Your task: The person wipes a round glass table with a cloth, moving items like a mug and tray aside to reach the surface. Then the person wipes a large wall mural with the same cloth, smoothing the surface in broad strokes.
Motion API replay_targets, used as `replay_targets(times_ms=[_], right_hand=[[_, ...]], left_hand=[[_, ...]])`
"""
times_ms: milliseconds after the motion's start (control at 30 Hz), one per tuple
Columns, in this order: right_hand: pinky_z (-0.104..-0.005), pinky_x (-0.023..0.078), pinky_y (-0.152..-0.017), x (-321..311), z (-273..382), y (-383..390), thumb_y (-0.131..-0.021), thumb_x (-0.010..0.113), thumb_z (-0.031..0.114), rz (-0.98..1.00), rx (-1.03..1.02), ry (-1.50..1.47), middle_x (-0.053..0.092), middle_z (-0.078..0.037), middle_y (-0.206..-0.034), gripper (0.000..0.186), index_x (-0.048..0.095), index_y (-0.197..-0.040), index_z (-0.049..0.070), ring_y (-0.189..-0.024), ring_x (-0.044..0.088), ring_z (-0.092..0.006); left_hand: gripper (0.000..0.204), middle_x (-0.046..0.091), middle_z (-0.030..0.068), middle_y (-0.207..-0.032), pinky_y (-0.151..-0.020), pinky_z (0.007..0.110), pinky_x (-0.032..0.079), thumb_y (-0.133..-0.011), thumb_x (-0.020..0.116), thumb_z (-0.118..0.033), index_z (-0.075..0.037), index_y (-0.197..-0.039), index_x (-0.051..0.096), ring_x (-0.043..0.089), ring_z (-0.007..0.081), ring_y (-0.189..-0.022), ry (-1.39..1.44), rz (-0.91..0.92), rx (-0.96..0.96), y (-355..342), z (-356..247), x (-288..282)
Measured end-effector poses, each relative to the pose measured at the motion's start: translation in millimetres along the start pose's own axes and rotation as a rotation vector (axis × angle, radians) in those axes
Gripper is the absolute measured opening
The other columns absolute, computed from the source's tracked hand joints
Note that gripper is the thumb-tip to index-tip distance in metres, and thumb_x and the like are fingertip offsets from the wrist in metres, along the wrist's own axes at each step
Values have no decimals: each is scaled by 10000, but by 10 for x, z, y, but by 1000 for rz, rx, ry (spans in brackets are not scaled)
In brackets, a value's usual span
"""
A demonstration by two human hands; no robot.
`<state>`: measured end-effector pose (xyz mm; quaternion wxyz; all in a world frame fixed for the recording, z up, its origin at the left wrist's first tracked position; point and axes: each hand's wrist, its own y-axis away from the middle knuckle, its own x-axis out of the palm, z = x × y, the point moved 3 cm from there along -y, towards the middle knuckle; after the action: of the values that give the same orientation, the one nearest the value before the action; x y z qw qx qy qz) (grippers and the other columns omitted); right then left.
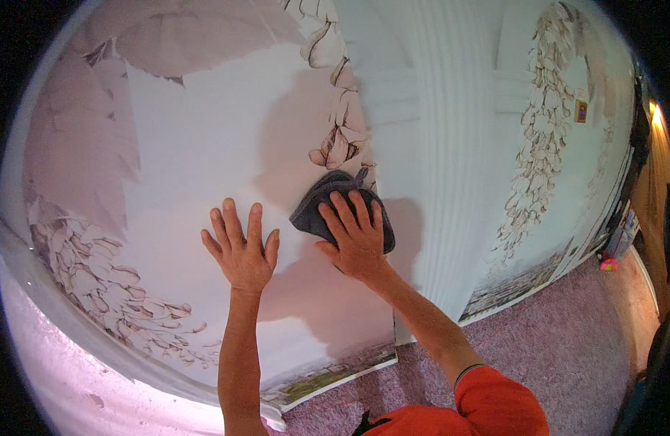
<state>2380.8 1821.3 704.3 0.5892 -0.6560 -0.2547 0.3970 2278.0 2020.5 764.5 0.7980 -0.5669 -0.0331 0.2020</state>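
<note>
Your left hand point(245, 260), fingers spread against smooth, flower-printed wallpaper point(182, 152), your right hand point(359, 243), fingers slightly parted over soft, dark-gray cloth point(314, 209), mottled purple floor point(553, 334) below

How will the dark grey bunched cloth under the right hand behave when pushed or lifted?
The dark grey bunched cloth is probably floppy, given its rumpled top edge. Pushed, it may wrinkle, since the bare right hand leaves its left side uncovered. Little bigger than that hand, it's likely light.
</note>
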Motion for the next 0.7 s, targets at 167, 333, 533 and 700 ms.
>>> replay_targets(times_ms=[167,333,533,700], right_hand=[[-659,273,-1151,-82,-248,-112,-982,620,557,-10,-200,68,504,-49,-1574,554,640,-1427,228,-1453,422,-376],[-656,274,-1157,10,-246,-105,-974,635,536,-49,-175,57,504,-77,-1567,542,652,-1411,214,-1447,426,-380],[-661,237,-1191,32,-71,-482,-970,639,522,-108,-54,-7,447,-98,-1622,595,588,-1480,219,-1513,357,-388],[-678,237,-1170,67,-51,-340,-963,650,504,-73,3,-22,463,-100,-1598,585,595,-1465,207,-1482,379,-400]], left_hand=[[608,279,231,-1702,-1252,628,48,-1068,508,-484,-212,-1606,434,210,445,-1586,1,-32,8,-44,-19,-1],[622,296,234,-1694,-1252,628,43,-1065,508,-483,-190,-1608,425,222,449,-1581,-8,-50,27,-36,-13,-8],[607,310,236,-1689,-1253,628,46,-1065,508,-483,-194,-1596,447,218,443,-1584,-8,-44,21,-21,-12,-11],[612,310,233,-1690,-1250,635,46,-1052,540,-476,-205,-1595,454,214,435,-1588,-1,-34,14,-18,11,-9]])
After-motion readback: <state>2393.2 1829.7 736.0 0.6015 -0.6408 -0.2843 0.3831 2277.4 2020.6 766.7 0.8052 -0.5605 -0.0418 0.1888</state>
